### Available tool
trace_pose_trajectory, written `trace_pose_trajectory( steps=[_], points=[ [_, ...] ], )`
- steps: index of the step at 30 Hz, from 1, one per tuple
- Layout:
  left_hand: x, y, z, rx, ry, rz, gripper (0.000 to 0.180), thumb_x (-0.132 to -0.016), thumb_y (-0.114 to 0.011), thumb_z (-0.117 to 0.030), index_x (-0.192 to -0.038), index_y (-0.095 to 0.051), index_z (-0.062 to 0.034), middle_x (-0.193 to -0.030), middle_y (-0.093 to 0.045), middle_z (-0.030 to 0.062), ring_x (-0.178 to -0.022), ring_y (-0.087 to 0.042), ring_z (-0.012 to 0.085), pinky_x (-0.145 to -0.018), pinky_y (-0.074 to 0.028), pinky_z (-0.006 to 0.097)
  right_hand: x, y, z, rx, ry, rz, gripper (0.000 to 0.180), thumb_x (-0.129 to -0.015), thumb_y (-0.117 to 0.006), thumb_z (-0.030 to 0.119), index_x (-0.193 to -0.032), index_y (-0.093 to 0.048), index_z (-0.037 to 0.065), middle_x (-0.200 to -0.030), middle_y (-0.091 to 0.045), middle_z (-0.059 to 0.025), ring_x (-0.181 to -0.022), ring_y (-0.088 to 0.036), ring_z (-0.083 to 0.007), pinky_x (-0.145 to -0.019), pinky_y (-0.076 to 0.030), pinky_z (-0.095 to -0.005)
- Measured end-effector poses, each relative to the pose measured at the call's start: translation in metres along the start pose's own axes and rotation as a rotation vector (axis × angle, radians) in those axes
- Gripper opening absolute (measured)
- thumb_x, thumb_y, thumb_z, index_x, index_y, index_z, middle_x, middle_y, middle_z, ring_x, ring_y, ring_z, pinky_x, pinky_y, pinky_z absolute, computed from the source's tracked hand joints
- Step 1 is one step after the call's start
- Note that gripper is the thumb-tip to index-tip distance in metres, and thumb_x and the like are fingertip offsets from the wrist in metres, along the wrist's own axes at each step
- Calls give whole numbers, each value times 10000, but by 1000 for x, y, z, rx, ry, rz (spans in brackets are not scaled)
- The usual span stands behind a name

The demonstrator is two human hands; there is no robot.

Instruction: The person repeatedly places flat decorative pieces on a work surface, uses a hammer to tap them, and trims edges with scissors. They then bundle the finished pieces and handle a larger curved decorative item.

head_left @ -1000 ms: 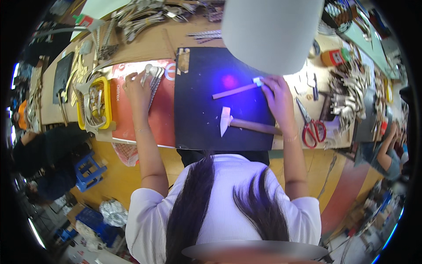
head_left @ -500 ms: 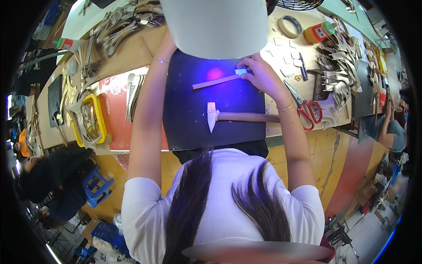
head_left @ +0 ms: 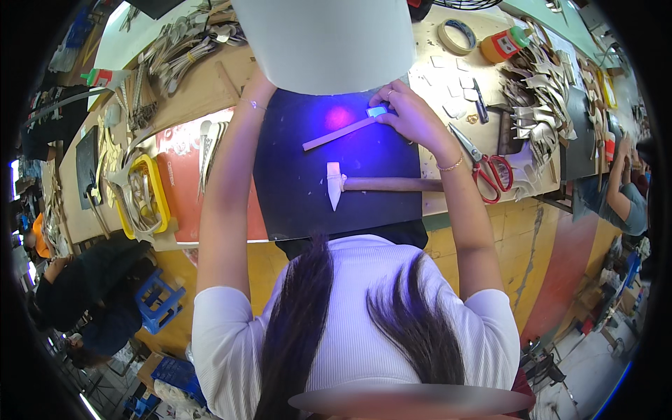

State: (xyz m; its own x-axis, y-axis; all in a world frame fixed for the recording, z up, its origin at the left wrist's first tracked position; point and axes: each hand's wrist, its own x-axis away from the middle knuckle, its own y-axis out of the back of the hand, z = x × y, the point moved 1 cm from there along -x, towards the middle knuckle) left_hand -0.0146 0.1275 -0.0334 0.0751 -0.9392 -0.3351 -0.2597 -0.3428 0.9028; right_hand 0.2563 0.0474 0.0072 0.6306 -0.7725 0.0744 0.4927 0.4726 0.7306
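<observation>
The right hand [head_left: 409, 115] rests on the far right part of a dark mat [head_left: 308, 189], fingers bent and bunched together over a small pale blue piece [head_left: 377, 110] that sits at the far right end of a narrow pale strip [head_left: 339, 133]. The fingertips [head_left: 386, 112] press on and around that piece; the thumb side touches the strip's end. The strip itself lies flat on the mat, slanting from near left to far right, with a violet glow on the mat just beyond its middle.

The left hand is hidden behind a large white lampshade [head_left: 323, 42] at the far edge of the mat; only the left forearm [head_left: 227, 175] and the wrist with a thin bracelet show, so I cannot tell how its fingers stand or what they hold.

Nearer on the mat, apart from the strip, lies a hammer [head_left: 371, 184], head to the left and wooden handle running right, off the mat edge. Just right of the right wrist lie red-handled scissors [head_left: 483, 164] on the wooden bench. To the left of the mat sits a red sheet with metal blanks, and further left a yellow tray [head_left: 162, 203]. At the far right stand a roll of tape [head_left: 456, 35] and an orange bottle [head_left: 502, 43]
</observation>
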Motion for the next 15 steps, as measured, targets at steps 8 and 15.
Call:
trace_pose_trajectory(
  steps=[8, 15],
  points=[
    [4, -7, -15, 38, -26, 12, 253, -869, -682, -213, -1056, -707, -45, -1052, -656, 119, -906, -626, 248, -815, -493, 368, -1, 0, 2, -16, 22, 36, 237, -806, -709, 71, -1036, -658, 36, -949, -602, -87, -854, -616, -218, -809, -507, -319],
    [24, 19, -22, 281, -29, 51, 246, -875, -678, -213, -1056, -707, -48, -1045, -662, 105, -884, -633, 229, -796, -498, 360, 0, 7, 6, -189, -64, 145, 200, -829, -697, 94, -1024, -685, 49, -876, -702, -102, -814, -664, -239, -769, -519, -336]
  ],
)
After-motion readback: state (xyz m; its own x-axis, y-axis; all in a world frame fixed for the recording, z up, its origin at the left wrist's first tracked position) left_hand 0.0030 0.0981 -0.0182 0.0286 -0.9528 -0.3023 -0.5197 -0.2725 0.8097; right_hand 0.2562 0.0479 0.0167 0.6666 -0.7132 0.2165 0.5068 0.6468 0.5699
